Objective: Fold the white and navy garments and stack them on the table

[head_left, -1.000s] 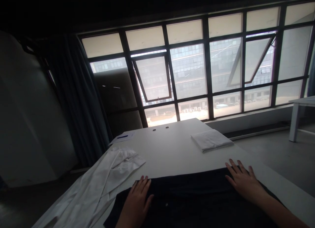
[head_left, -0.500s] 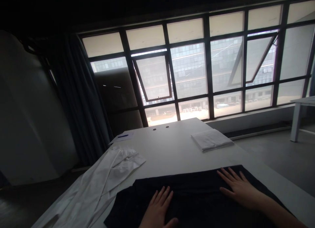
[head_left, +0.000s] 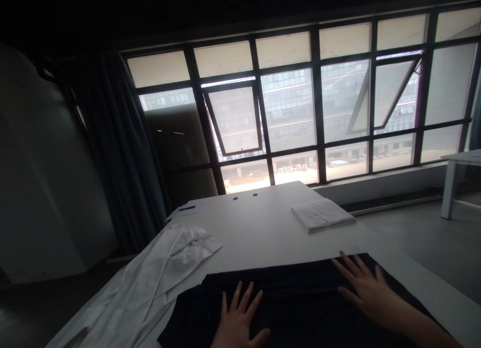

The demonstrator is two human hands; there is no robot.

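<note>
The left grip (head_left: 238, 320) is open: fingers spread wide, palm down, nothing clamped. The right grip (head_left: 366, 288) is in the same condition, its fingers fanned and flat, with no fabric pinched between them. Both rest on a dark cloth (head_left: 285, 308), which lies spread over the near part of the table (head_left: 263, 222) and runs out of frame at the bottom edge. The right grip sits close to the cloth's far edge; the left grip sits farther back from it, near the bottom of the view (its wrist is cut off by the frame).

Change from the preceding views: the left grip has moved back from the far edge and toward the middle of the cloth, and its fingers now stand wider apart. The right grip has shifted only slightly. The cloth's far edge now lies exposed between the two grips — a long, nearly straight line.

Left of the cloth, a rumpled white garment (head_left: 150, 273) lies along the table's edge and drapes over it. Farther out on the table are a folded white cloth (head_left: 322, 214) and, at the far left corner, a sheet of paper (head_left: 191, 209) bearing a blue pen (head_left: 187, 207). Beyond the table stands a large factory-style window (head_left: 289, 107), flanked by a dark curtain (head_left: 120, 152).
</note>
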